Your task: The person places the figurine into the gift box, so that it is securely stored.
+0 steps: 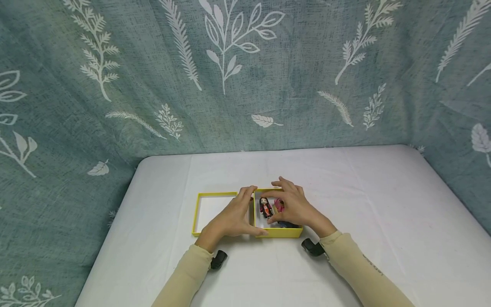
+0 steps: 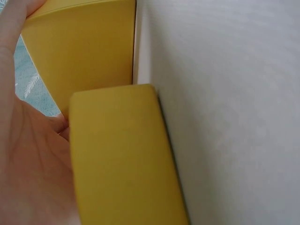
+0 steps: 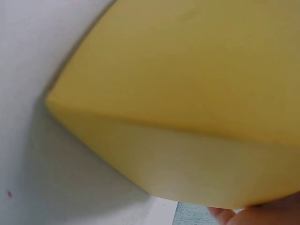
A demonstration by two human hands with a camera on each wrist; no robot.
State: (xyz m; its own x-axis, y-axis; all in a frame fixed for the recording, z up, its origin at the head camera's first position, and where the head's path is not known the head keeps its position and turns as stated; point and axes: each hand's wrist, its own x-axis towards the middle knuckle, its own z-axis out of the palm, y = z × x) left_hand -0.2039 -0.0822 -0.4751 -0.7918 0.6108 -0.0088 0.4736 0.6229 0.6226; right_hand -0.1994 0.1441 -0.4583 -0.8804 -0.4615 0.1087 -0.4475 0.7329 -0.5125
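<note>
A yellow box (image 1: 283, 233) with a pale inside stands on the white table, holding a small black-haired figure (image 1: 265, 208), a pink-haired figure (image 1: 279, 205) and something dark blue. My left hand (image 1: 234, 215) spans the box's left side, thumb at the front edge and fingers at the back corner; in the left wrist view the hand (image 2: 37, 159) lies along the yellow wall (image 2: 84, 51). Over the box, my right hand (image 1: 293, 208) has its thumb and index finger spread around the figures; whether it touches one is unclear. The yellow wall (image 3: 187, 70) fills much of the right wrist view.
A yellow-rimmed lid or tray (image 1: 196, 213) with a white inside lies just left of the box, partly behind my left hand. The white-covered table (image 1: 364, 192) ends at a green leaf-patterned curtain (image 1: 291, 85) at the back.
</note>
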